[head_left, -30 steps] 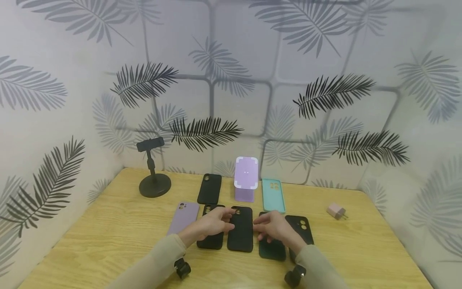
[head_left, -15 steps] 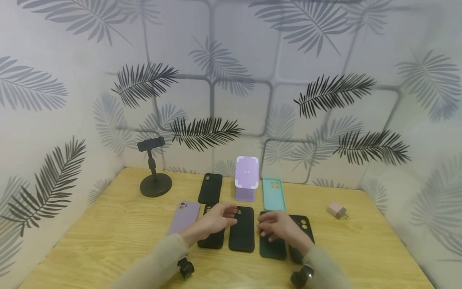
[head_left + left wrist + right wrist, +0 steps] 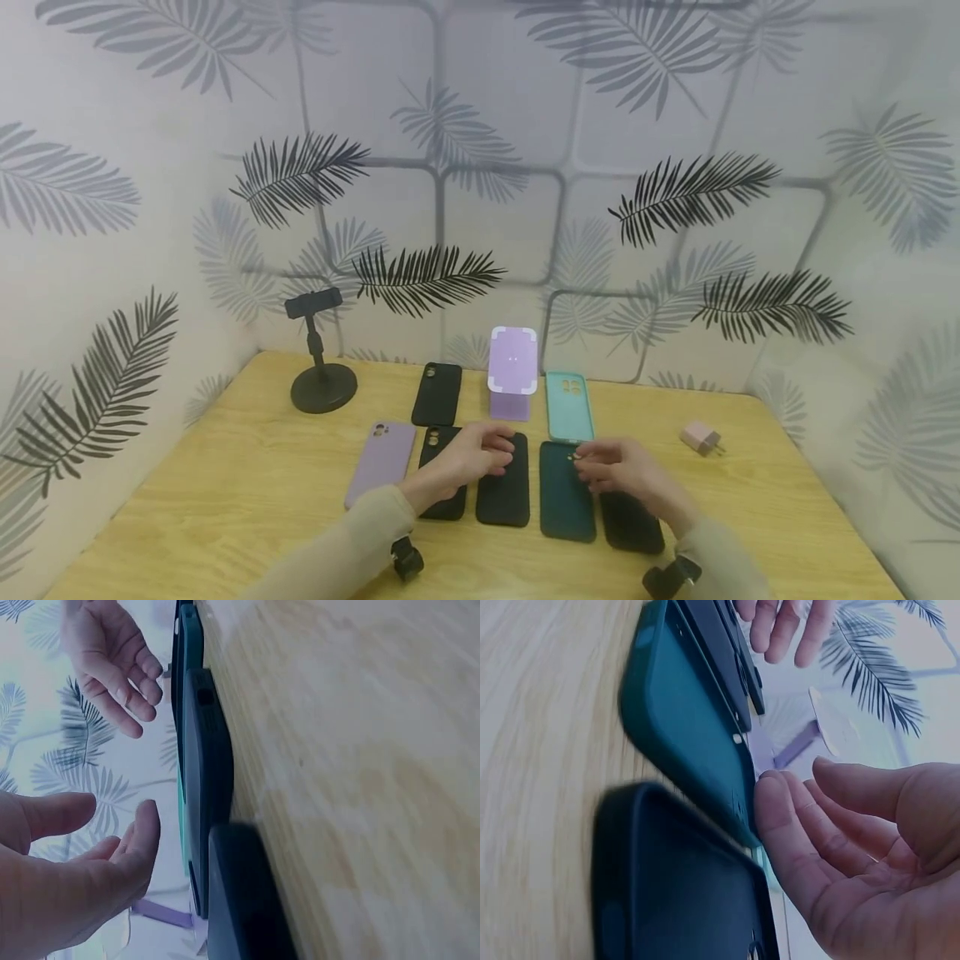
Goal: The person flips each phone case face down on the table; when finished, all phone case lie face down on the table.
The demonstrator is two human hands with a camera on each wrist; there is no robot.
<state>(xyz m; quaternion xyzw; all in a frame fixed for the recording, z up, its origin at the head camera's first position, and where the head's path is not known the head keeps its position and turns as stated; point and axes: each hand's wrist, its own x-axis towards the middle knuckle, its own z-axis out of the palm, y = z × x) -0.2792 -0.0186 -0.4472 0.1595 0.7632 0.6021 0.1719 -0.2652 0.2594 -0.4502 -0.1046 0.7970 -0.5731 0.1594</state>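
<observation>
Over two black phone cases, the left one (image 3: 444, 500) and the middle one (image 3: 502, 496), hovers my left hand (image 3: 467, 458), its fingers loosely bent and holding nothing. My right hand (image 3: 633, 475) is at the upper right edge of a dark green phone case (image 3: 566, 500), partly covering the black phone case (image 3: 633, 525) beside it. In the right wrist view, its fingertips (image 3: 771, 796) are close to the green case (image 3: 694, 720); whether they touch it cannot be told. The thumb stands apart from the fingers. A lilac phone case (image 3: 381, 458) lies left of my left hand.
Behind the row lie another black phone case (image 3: 437, 393) and a turquoise one (image 3: 570, 407), with a purple phone stand (image 3: 512, 362) between them. A black stand (image 3: 322, 387) is at back left. A pink charger plug (image 3: 700, 437) lies right on the wooden table (image 3: 225, 500).
Both hands have moved to the right along the row of cases. More of the dark green case is uncovered now. The cases stay where they were.
</observation>
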